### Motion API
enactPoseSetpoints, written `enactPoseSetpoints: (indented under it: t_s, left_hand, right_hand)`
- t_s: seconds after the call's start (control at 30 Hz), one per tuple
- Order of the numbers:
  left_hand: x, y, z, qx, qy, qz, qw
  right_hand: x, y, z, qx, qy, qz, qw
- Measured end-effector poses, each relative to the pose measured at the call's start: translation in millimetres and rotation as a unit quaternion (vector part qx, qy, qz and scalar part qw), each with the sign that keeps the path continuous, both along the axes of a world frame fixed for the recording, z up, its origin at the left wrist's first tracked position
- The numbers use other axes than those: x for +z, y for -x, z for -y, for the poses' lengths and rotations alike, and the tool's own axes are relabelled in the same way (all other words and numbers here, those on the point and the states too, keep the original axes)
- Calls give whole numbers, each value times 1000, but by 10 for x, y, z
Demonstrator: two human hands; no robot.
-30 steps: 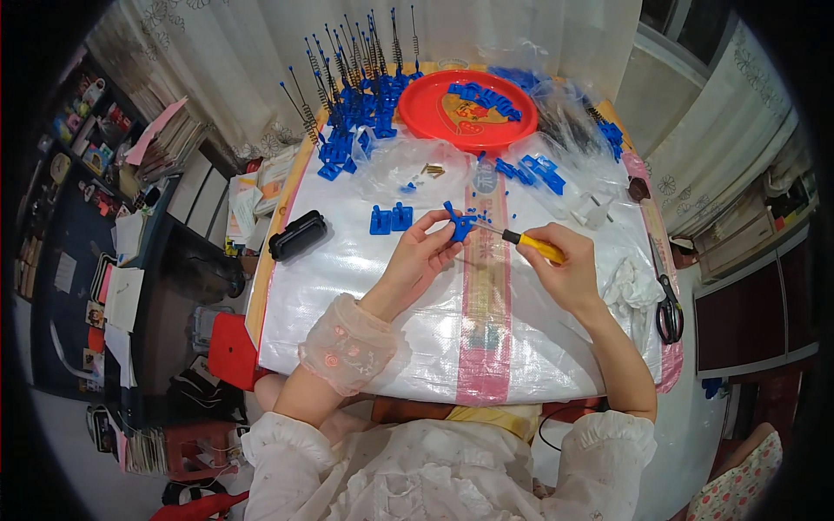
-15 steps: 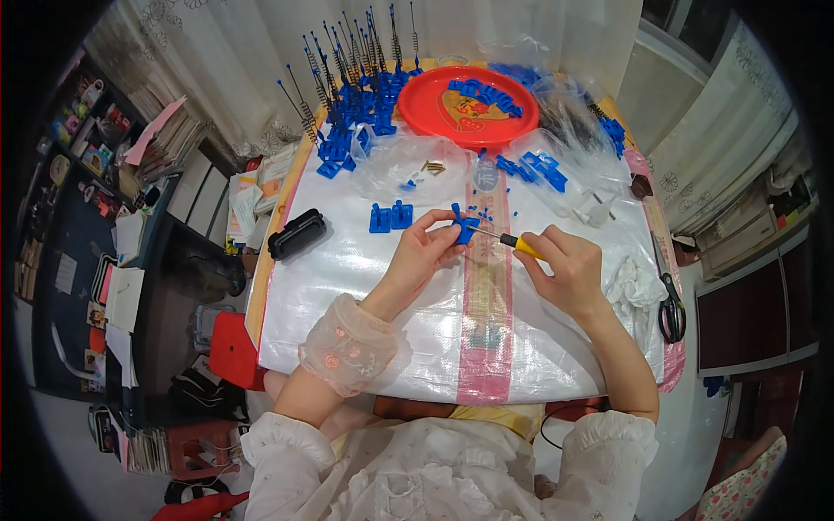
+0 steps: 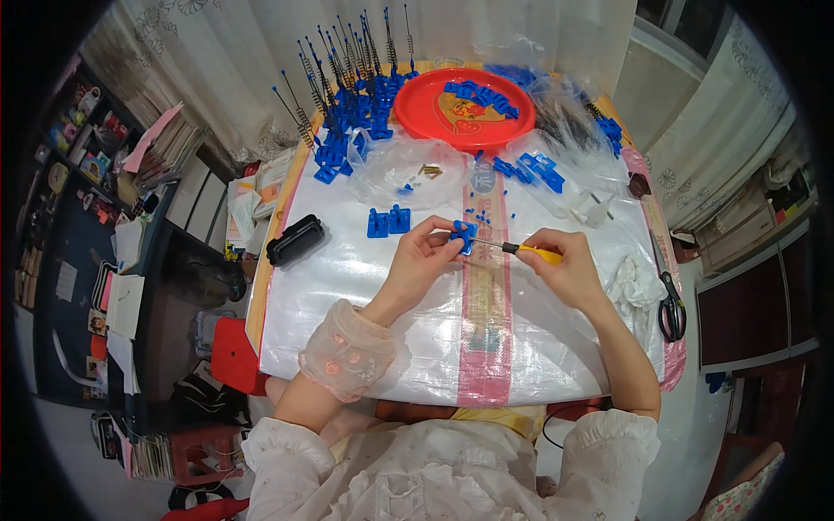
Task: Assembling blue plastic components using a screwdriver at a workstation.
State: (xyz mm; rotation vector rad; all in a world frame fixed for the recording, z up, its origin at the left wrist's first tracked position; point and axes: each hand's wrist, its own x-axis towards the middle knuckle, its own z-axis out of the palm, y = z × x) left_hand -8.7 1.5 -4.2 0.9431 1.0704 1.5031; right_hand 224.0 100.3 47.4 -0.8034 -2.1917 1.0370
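Between the thumb and fingers of my left hand (image 3: 424,258) is a small blue plastic part (image 3: 465,236), held above the middle of the table. My right hand (image 3: 565,267) is closed around the yellow handle of a screwdriver (image 3: 537,253). Its thin metal shaft points left, and the tip meets the blue part; my fingers partly hide the contact. Two similar blue plastic pieces (image 3: 388,221) stand side by side just left of my left hand. Tiny blue bits (image 3: 482,215) lie scattered beyond the part.
A red tray (image 3: 465,139) holding blue pieces is at the back. Left of it stand blue parts with upright black springs (image 3: 356,104). A clear bag (image 3: 400,169) carries brass-coloured pieces. Black case (image 3: 295,240) lies left; scissors (image 3: 671,308) and crumpled white plastic (image 3: 636,282) lie right.
The blue part has turned in my left hand and sits slightly lower. The screwdriver has levelled out, and my right hand's grip on its handle has shifted.
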Motion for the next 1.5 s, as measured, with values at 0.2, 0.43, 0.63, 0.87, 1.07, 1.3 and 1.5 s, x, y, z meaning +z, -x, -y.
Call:
enactPoseSetpoints:
  t_s: [0.2,0.43,0.63,0.87,1.07,1.3,1.5]
  left_hand:
    - [22,-17,4,-8,-25,-17,1000]
    - [24,-67,23,8,-65,-98,993]
    - [7,-26,-9,36,-51,-66,996]
    - [81,-9,-4,12,37,3,999]
    - [64,-43,4,21,-17,-33,999]
    - [58,-57,29,7,-35,-74,997]
    - [28,-40,13,-3,-26,-70,997]
  right_hand:
    - [14,-25,-109,24,204,11,979]
    - [-202,-45,-266,-5,388,13,922]
    - [-43,106,-14,12,245,-47,968]
    - [-37,24,-9,21,-214,32,976]
    - [-97,25,-38,14,-197,39,979]
    - [-90,9,-150,45,281,22,958]
    - [-146,5,-175,54,315,13,947]
